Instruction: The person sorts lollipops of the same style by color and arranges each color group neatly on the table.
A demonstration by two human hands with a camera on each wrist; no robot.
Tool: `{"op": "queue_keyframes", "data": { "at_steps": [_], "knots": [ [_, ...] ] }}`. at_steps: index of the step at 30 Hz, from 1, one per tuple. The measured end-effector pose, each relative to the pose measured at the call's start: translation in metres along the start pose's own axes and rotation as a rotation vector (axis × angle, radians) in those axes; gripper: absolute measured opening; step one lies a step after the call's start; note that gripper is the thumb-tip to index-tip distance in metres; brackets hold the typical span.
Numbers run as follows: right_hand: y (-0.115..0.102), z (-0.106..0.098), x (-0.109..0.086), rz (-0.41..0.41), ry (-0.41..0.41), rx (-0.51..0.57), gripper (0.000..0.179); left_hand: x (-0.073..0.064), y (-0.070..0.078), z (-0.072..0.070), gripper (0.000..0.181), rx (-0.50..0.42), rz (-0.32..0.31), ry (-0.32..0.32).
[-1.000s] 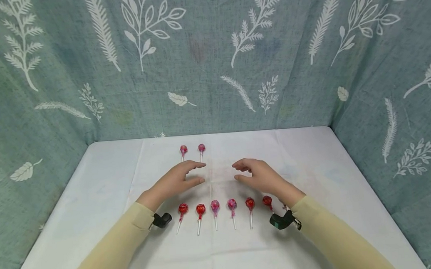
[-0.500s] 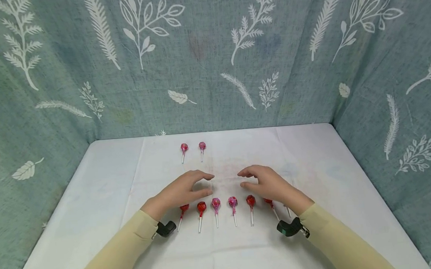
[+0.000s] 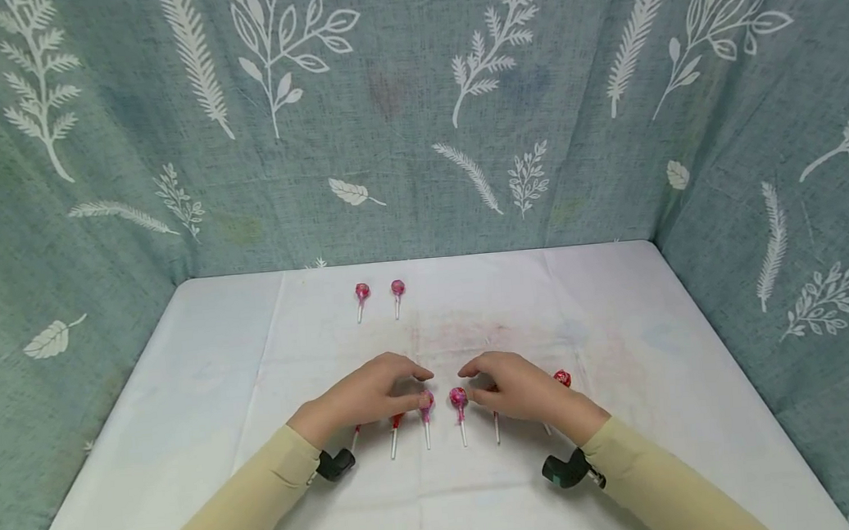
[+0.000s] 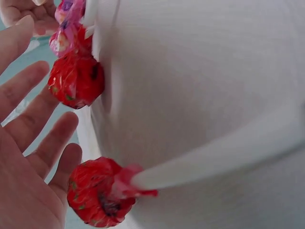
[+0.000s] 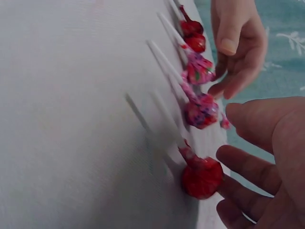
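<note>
The left hand point(image 3: 371, 389) and right hand point(image 3: 520, 385) have drawn back and together over the table point(image 3: 619, 301), bringing the two middle pink lollipops point(image 3: 458, 396) just beside them; both grips are loose and hold nothing, though light touch is hard to tell. Unlike earlier, the right hand hides most of a red lollipop point(image 5: 202, 178) from above; the two far lollipops point(image 3: 363, 291) lie unmoved.
</note>
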State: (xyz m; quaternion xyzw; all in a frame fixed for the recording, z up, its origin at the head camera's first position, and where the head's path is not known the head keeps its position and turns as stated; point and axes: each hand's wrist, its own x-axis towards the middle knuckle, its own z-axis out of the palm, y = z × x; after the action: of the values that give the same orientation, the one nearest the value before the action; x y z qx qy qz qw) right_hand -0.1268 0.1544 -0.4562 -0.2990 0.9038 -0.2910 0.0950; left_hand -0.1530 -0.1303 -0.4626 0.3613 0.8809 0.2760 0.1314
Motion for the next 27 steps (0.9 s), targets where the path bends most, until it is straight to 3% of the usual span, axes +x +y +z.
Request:
{"op": "queue_keyframes", "data": {
  "at_steps": [8, 12, 27],
  "knots": [
    [-0.005, 0.008, 0.005, -0.085, -0.003, -0.124, 0.031, 0.002, 0.003, 0.005, 0.031, 0.118, 0.069, -0.02],
    [-0.007, 0.01, 0.006, -0.104, -0.014, -0.142, 0.028, 0.003, 0.004, 0.006, 0.029, 0.126, 0.09, -0.023],
    [-0.003, 0.014, 0.009, -0.126, -0.007, -0.183, 0.02, 0.011, 0.005, 0.002, 0.033, 0.124, 0.063, -0.053]
  ]
}}
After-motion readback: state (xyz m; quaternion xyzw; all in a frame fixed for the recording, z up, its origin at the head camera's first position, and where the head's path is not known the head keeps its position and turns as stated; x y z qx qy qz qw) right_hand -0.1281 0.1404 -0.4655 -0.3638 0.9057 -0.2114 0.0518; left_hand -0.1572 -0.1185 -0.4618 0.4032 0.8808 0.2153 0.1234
